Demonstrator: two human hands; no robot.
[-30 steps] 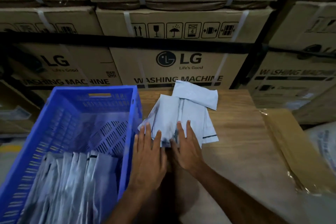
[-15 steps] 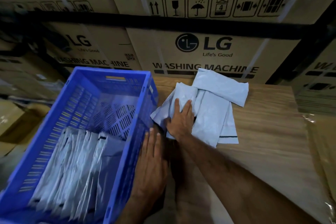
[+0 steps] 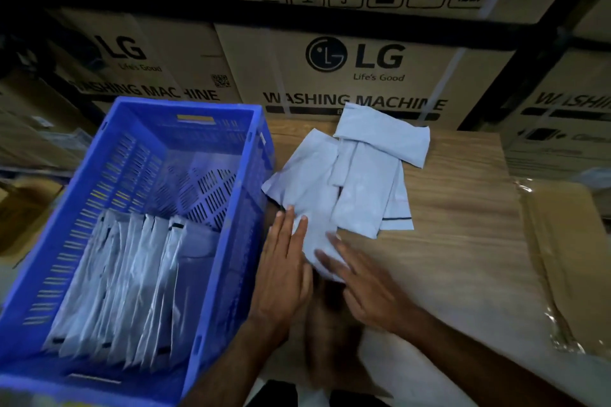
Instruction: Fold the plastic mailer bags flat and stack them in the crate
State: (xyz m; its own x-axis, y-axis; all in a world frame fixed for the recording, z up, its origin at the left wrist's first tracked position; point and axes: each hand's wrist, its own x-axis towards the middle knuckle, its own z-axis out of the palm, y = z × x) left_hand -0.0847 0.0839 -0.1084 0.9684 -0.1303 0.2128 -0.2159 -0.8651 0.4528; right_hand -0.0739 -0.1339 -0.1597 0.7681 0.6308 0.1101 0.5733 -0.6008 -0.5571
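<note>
A pale grey mailer bag (image 3: 309,182) lies on the wooden table (image 3: 463,241), just right of the blue crate (image 3: 231,241). My left hand (image 3: 284,268) lies flat with straight fingers on the bag's near left edge. My right hand (image 3: 367,287), blurred, lies flat with spread fingers on the bag's near right end. More mailer bags (image 3: 367,188) lie overlapped beyond it, one (image 3: 386,139) across the top. Several folded bags (image 3: 132,281) stand in a row inside the crate's near half.
Large cardboard washing-machine boxes (image 3: 357,63) stand stacked right behind the table. A flat brown cardboard piece in clear wrap (image 3: 568,261) lies at the table's right edge. The crate's far half shows bare slotted floor (image 3: 205,185).
My right hand has slid back from the middle of the bag to its near right end. My left hand has moved forward onto the bag's near left edge.
</note>
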